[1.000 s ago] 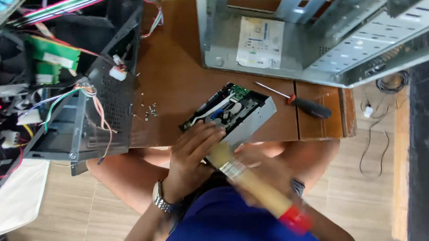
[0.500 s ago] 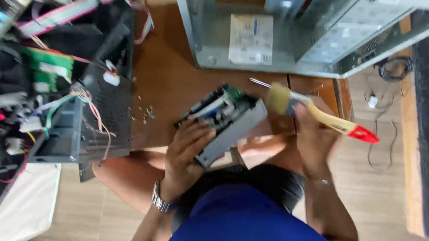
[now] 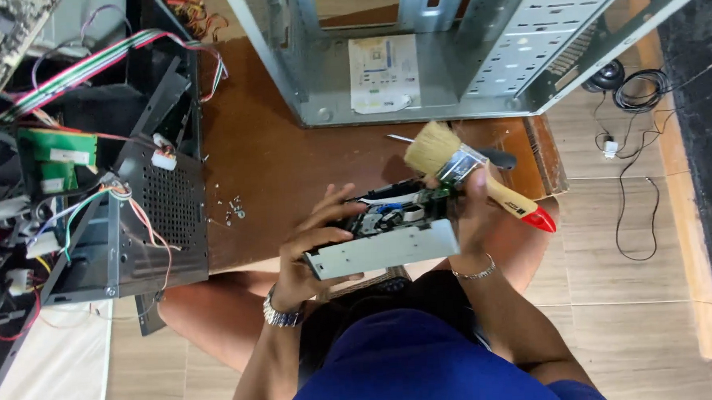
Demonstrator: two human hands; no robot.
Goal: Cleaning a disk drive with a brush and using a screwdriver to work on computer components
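Observation:
An opened disc drive (image 3: 383, 240) with a grey metal side and exposed green circuit board is held up in front of me, above my lap. My left hand (image 3: 314, 243) grips its left end, fingers spread over the top. My right hand (image 3: 470, 211) supports the right end and also holds a paintbrush (image 3: 473, 171) with pale bristles, a wooden handle and a red tip. The bristles point up and left, just above the drive's far edge.
A brown wooden table (image 3: 290, 163) carries an empty metal computer case (image 3: 461, 51) at the back, a screwdriver (image 3: 482, 150) partly behind the brush, small screws (image 3: 232, 209), and a black perforated unit with loose wires (image 3: 133, 218) at left. Cables (image 3: 636, 100) lie on the tiled floor at right.
The drive has been lifted off the table edge toward me and is now held in both hands. The brush has swung from pointing low and right up to the drive's far right end.

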